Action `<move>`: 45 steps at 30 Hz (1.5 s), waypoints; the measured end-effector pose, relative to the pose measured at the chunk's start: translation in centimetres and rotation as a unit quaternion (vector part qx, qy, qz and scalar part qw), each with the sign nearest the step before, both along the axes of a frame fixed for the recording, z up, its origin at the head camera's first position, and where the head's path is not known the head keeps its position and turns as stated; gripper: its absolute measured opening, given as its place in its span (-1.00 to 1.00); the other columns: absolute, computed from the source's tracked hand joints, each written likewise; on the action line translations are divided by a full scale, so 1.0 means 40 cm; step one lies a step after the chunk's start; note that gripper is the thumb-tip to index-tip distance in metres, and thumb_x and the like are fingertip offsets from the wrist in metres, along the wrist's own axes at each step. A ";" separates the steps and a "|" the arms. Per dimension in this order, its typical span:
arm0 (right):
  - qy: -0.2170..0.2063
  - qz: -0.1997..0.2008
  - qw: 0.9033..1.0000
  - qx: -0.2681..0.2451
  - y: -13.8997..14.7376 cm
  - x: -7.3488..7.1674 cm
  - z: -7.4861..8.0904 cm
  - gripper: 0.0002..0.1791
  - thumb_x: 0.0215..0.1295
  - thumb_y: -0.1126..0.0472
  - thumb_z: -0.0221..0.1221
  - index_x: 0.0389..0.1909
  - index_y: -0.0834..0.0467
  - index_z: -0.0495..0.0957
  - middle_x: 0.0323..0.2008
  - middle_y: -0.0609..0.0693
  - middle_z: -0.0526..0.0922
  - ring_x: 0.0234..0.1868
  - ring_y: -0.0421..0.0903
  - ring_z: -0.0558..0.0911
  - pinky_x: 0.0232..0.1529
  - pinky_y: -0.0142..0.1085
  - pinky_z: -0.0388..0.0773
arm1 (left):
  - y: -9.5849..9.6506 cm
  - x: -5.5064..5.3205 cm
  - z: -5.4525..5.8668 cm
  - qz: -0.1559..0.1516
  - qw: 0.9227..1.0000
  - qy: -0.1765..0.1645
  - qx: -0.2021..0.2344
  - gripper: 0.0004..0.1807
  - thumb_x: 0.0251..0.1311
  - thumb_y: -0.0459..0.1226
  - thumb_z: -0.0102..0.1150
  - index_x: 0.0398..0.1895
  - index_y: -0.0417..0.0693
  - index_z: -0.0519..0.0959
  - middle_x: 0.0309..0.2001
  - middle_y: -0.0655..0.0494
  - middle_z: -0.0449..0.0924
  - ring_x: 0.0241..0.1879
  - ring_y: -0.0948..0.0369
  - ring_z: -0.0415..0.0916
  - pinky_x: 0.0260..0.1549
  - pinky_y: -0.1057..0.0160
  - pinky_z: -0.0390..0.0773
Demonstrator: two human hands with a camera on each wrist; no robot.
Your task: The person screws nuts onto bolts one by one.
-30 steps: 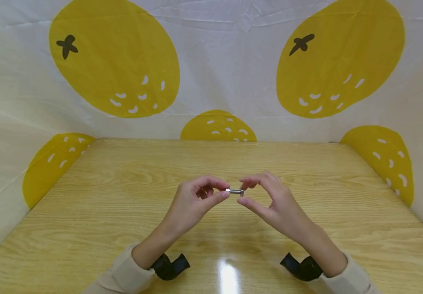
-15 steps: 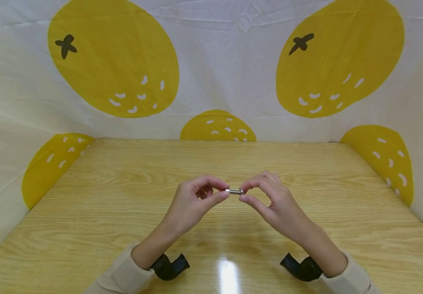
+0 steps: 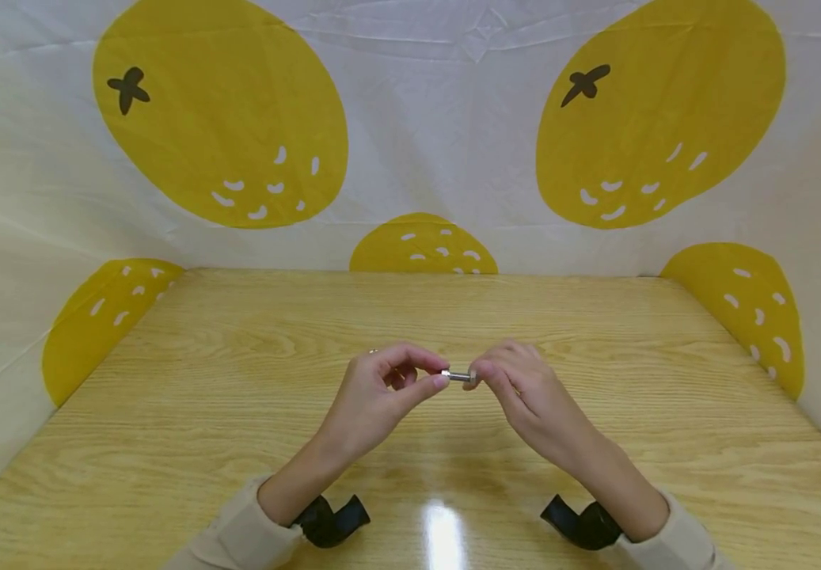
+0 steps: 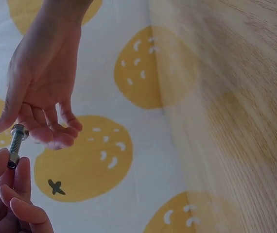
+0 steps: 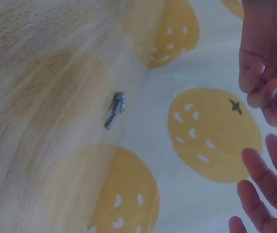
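A short silver bolt [image 3: 459,377], with a hex piece at each end, is held level above the table in the head view. My left hand [image 3: 378,400] pinches its left end between thumb and forefinger. At the other end, my right hand [image 3: 534,400] has its thumb over the hex piece and a fingertip below it. The left wrist view shows the threads of the bolt [image 4: 16,143] between the two hands. A second bolt-like metal piece [image 5: 116,109] lies on the table in the right wrist view. Only a glint of that metal piece [image 3: 373,351] shows behind my left hand in the head view.
The wood-grain table [image 3: 239,317] is glossy and reflects light near its front. A white cloth [image 3: 439,119] printed with yellow fruit shapes stands behind it and along both sides. Black straps [image 3: 332,522] sit at both wrists below beige sleeves.
My right thumb and fingers first come together on the bolt's right end. The thumb then rolls up over it as that hand turns. My left hand keeps its pinch and dips slightly.
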State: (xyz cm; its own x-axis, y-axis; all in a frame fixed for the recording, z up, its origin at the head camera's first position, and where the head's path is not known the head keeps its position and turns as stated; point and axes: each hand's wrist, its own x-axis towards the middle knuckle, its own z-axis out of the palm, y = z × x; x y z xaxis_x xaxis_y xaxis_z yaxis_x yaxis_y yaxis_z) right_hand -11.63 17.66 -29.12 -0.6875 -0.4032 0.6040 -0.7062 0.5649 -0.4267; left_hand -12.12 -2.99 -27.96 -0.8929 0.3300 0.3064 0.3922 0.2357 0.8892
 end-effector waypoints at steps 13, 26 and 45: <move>0.069 0.044 0.996 -0.018 0.003 -0.004 0.012 -0.60 -0.04 0.40 0.35 -0.15 0.12 0.47 -0.09 -0.05 0.54 0.00 -0.10 0.45 0.11 -0.44 0.31 | -0.003 -0.003 -0.002 0.008 1.000 -0.006 0.001 -0.89 0.11 -0.21 0.28 -0.28 0.10 0.65 -0.47 0.18 0.54 -0.58 0.23 0.29 -0.62 0.42 0.25; 0.052 0.037 0.998 -0.006 0.002 -0.003 0.004 -0.93 0.22 0.30 0.18 -0.31 0.07 0.53 -0.13 -0.09 0.54 -0.04 -0.12 0.44 0.00 -0.31 0.36 | -0.002 -0.001 0.001 0.001 1.000 -0.006 0.006 -0.89 0.12 -0.22 0.27 -0.27 0.08 0.64 -0.46 0.15 0.55 -0.59 0.21 0.29 -0.63 0.42 0.26; 0.052 0.057 0.997 -0.020 0.003 -0.001 0.009 -0.62 0.02 0.39 0.32 -0.12 0.15 0.49 -0.11 -0.05 0.55 0.00 -0.14 0.44 0.10 -0.46 0.33 | -0.004 -0.003 -0.001 0.004 1.000 0.000 0.007 -0.90 0.13 -0.19 0.26 -0.28 0.11 0.64 -0.45 0.19 0.56 -0.60 0.24 0.28 -0.62 0.41 0.27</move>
